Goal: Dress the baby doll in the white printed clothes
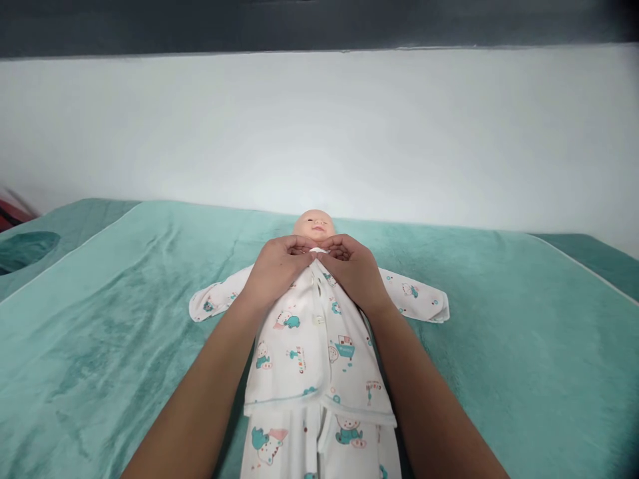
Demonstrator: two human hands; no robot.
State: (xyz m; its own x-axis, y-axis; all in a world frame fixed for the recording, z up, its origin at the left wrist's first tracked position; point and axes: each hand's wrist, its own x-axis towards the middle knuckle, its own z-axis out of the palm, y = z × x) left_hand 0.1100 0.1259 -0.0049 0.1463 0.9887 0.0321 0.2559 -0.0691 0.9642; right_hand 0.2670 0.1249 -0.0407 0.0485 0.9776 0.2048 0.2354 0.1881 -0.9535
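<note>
pinching shirt collar edges (318,251), left hand (280,267) and right hand (356,270) have open blanket (519,339) alongside.

A plush green cover (504,346) stretches across the lower frame in an indoor room, likely a treatment or care-training room, though a home bedroom cannot be ruled out. The cover lies over what appears to be a bed or padded table, set against a plain white wall (319,133) topped by a dark band (319,26). At far left, an oval (24,250) resembles a massage bed's face hole; at center lies a doll (314,221) in printed clothes (294,332).
</note>
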